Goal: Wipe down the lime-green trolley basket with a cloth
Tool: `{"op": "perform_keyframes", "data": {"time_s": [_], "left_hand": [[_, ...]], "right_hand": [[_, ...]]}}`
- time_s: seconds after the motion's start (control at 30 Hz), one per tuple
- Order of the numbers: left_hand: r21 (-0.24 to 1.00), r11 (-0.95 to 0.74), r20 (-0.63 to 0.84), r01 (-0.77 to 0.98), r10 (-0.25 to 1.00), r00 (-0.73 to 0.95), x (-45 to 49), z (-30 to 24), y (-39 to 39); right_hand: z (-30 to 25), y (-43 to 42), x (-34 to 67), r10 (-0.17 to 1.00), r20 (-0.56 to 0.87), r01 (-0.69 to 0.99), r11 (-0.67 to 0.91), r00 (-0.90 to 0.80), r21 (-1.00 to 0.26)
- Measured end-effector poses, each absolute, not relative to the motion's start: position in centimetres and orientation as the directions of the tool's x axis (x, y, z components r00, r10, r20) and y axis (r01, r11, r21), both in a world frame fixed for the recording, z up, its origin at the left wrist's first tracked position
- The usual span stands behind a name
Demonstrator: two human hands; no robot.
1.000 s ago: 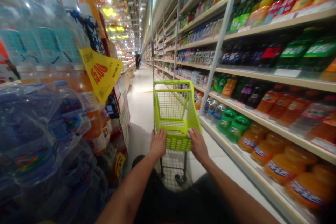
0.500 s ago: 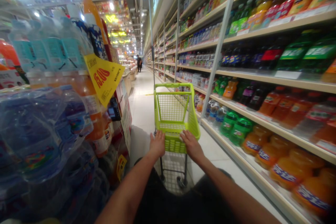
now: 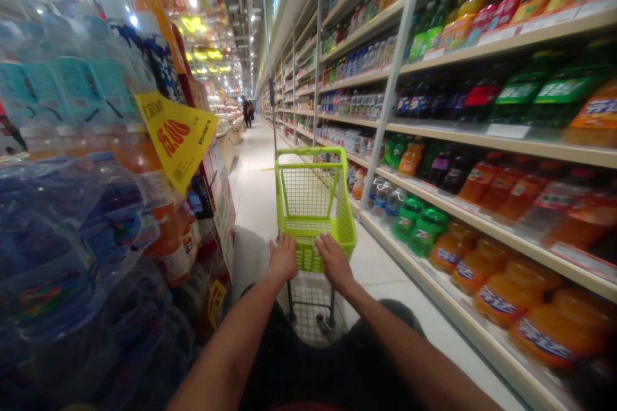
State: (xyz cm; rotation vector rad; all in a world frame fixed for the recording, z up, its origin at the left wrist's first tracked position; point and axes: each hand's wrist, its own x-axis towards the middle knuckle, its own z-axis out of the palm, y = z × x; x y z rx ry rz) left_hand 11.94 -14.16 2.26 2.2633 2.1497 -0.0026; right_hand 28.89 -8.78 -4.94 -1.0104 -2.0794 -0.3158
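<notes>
A lime-green shopping cart [image 3: 348, 213] with a mesh front stands before me, nothing showing in its basket. My left hand [image 3: 283, 258] lies over the left part of its near edge, fingers closed on it. On the right part of the same edge, my right hand [image 3: 335, 262] grips with fingers bent forward; something small and whitish shows at its fingertips, too small to name. The thumbs and the grip's underside are mostly hidden. Below the basket, the dark legs end in casters.
Shelves [image 3: 434, 196] of bottled drinks line the right side. Shrink-wrapped bottles [image 3: 58, 237] are stacked close on the left, beside a yellow price sign [image 3: 178, 141]. The pale tiled aisle [image 3: 255, 167] runs ahead. A person [image 3: 247, 112] is far down it.
The cart and both my hands appear slightly further left and higher in view. The shelf and bottle stack have also shifted left. Both hands keep their hold on the cart.
</notes>
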Motion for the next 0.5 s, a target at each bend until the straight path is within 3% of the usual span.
{"op": "perform_keyframes", "data": {"time_s": [0.13,0.33,0.5], "left_hand": [[0.007,-0.046,-0.014,0.999,0.999,0.046,11.3,2.5,-14.0],[0.004,-0.031,-0.009,1.000,0.999,0.031,11.6,2.5,-13.9],[-0.015,0.013,0.076,1.000,0.997,-0.012,12.7,1.7,-14.2]], "right_hand": [[-4.3,-8.0,29.9,0.518,0.731,0.709,0.702,-0.444,-0.068],[-3.6,-7.5,32.8,0.640,0.706,0.814,0.559,-0.303,-0.158],[-4.1,-8.9,28.2,0.615,0.684,0.755,0.640,-0.392,-0.143]]}}
